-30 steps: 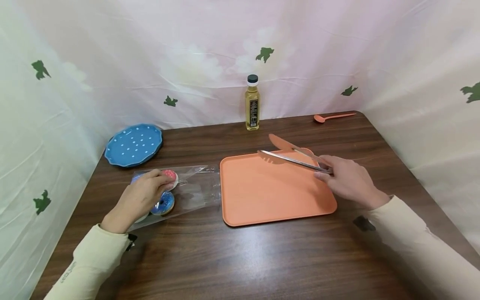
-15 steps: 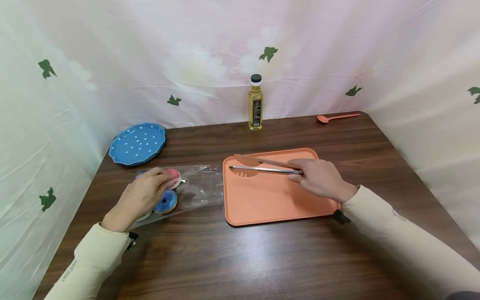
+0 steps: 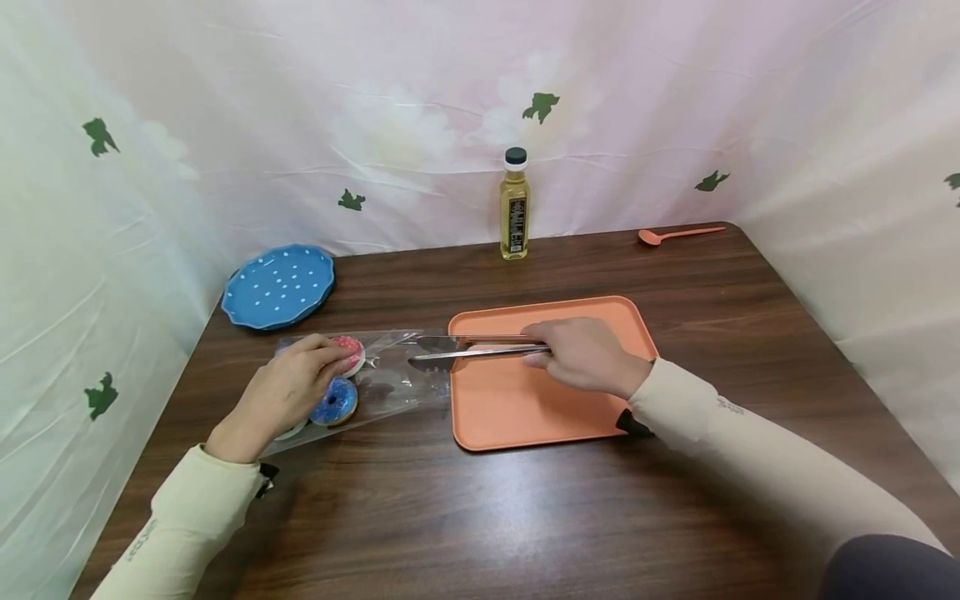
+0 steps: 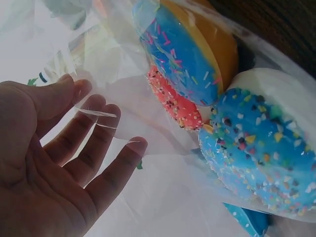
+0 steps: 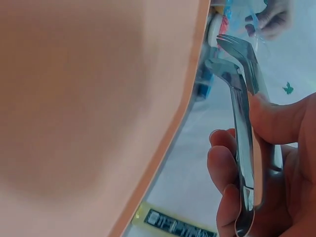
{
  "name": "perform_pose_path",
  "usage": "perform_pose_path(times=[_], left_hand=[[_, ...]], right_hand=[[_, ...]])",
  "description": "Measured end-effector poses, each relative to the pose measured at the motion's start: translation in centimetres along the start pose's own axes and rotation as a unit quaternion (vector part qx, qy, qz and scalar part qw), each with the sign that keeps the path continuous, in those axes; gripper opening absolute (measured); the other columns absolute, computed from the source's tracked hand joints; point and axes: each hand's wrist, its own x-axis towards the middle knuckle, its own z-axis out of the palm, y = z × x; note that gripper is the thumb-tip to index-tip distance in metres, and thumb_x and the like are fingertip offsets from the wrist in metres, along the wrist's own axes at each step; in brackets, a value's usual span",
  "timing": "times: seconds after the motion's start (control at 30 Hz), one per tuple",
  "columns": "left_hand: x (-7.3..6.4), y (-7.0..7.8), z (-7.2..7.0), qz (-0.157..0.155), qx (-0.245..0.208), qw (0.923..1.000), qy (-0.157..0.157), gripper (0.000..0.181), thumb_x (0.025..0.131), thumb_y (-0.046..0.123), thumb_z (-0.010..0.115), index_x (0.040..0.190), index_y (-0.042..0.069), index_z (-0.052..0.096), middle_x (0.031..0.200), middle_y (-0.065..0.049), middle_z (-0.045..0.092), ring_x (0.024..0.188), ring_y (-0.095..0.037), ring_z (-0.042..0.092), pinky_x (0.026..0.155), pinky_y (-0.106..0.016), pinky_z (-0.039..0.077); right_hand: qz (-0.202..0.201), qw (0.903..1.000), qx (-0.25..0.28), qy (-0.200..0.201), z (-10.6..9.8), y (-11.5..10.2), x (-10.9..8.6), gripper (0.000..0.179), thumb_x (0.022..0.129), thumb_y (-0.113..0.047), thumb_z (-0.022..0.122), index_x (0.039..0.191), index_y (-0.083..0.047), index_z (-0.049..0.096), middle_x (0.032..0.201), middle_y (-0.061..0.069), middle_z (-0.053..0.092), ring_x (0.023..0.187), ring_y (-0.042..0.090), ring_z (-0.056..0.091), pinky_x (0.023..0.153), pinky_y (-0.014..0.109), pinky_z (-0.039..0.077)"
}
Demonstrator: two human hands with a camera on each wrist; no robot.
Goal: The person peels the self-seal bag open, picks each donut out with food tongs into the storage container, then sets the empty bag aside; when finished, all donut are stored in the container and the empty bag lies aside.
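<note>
A clear plastic bag (image 3: 401, 392) of toy donuts lies on the left of the table. My left hand (image 3: 288, 387) reaches over it and pinches its loose film between thumb and fingers (image 4: 84, 148). Inside are a pink-topped donut (image 3: 349, 344) and a blue-topped donut (image 3: 342, 412); the left wrist view also shows a blue donut with coarse sprinkles (image 4: 261, 143). From the right, my right hand (image 3: 588, 354) grips metal tongs (image 5: 242, 113) over the orange tray (image 3: 517, 412). The tongs' heads stand slightly apart and overlap the bag's right end in the head view, holding nothing.
A blue scalloped plate (image 3: 277, 287) with white dots sits at the back left. An oil bottle (image 3: 514, 208) stands upright at the back middle. An orange spoon (image 3: 678, 235) lies at the back right edge of the wooden table (image 3: 420, 500). Curtains (image 3: 420, 100) close in three sides.
My right hand has carried the tongs leftward across the tray until their heads are over the bag's end, with the heads drawing closer together. My left hand keeps its place on the bag.
</note>
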Motion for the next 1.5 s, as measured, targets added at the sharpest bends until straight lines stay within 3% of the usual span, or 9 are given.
perform_pose_path(times=[0.27,0.43,0.63,1.0,1.2,1.37,1.5], left_hand=[[0.1,0.1,0.0,0.001,-0.001,1.0000,-0.003,0.027,0.101,0.021,0.064,0.122,0.007,0.073,0.113,-0.011,0.065,0.096,-0.028,0.065,0.076,-0.058,0.055],[0.0,-0.1,0.2,0.000,-0.004,0.9999,-0.010,0.027,0.101,0.020,0.064,0.123,0.008,0.073,0.116,-0.012,0.065,0.102,-0.031,0.064,0.078,-0.060,0.054],[0.0,-0.4,0.6,0.009,-0.003,1.0000,-0.003,0.024,0.100,0.020,0.065,0.120,0.009,0.074,0.115,-0.010,0.066,0.102,-0.031,0.065,0.076,-0.061,0.054],[0.3,-0.2,0.9,0.039,0.003,0.9992,0.000,0.022,0.100,0.021,0.066,0.115,0.007,0.074,0.104,-0.007,0.065,0.090,-0.026,0.064,0.077,-0.052,0.055],[0.8,0.2,1.0,0.067,0.004,0.9977,0.009,0.028,0.100,0.020,0.066,0.122,0.004,0.072,0.110,-0.010,0.067,0.095,-0.025,0.066,0.081,-0.049,0.055],[1.0,0.3,1.0,0.070,0.005,0.9974,0.017,0.023,0.097,0.017,0.069,0.116,0.005,0.074,0.105,-0.008,0.068,0.088,-0.022,0.065,0.075,-0.046,0.056],[1.1,0.4,1.1,0.068,0.009,0.9974,0.023,0.018,0.096,0.015,0.070,0.111,0.006,0.075,0.102,-0.006,0.068,0.083,-0.020,0.065,0.070,-0.044,0.057]], right_hand=[[-0.013,0.9994,-0.003,-0.033,1.0,-1.2,2.2,0.027,0.099,-0.033,0.066,0.117,-0.015,0.072,0.095,-0.001,0.072,0.057,0.008,0.053,0.051,0.032,0.045],[-0.009,0.9982,-0.009,-0.058,1.7,-2.2,3.5,0.032,0.099,-0.037,0.065,0.123,-0.016,0.070,0.095,-0.003,0.072,0.059,0.008,0.056,0.050,0.031,0.044],[-0.025,0.9980,-0.023,-0.053,2.9,-3.3,4.9,0.033,0.097,-0.039,0.068,0.120,-0.016,0.071,0.093,-0.004,0.070,0.061,0.011,0.057,0.050,0.034,0.045],[-0.021,0.9989,-0.008,-0.040,3.4,-4.3,5.6,0.037,0.097,-0.040,0.068,0.124,-0.015,0.069,0.085,-0.004,0.069,0.055,0.010,0.053,0.046,0.032,0.040],[-0.017,0.9991,0.000,-0.037,3.3,-4.7,5.8,0.037,0.098,-0.039,0.066,0.125,-0.013,0.068,0.095,-0.001,0.071,0.054,0.011,0.051,0.045,0.030,0.038],[-0.016,0.9990,0.007,-0.041,3.1,-4.9,6.0,0.040,0.099,-0.039,0.064,0.129,-0.013,0.066,0.093,-0.001,0.071,0.049,0.011,0.048,0.044,0.029,0.035],[-0.012,0.9985,0.012,-0.051,3.2,-5.0,6.2,0.044,0.098,-0.041,0.065,0.133,-0.013,0.064,0.104,-0.001,0.072,0.052,0.010,0.052,0.045,0.030,0.038]])
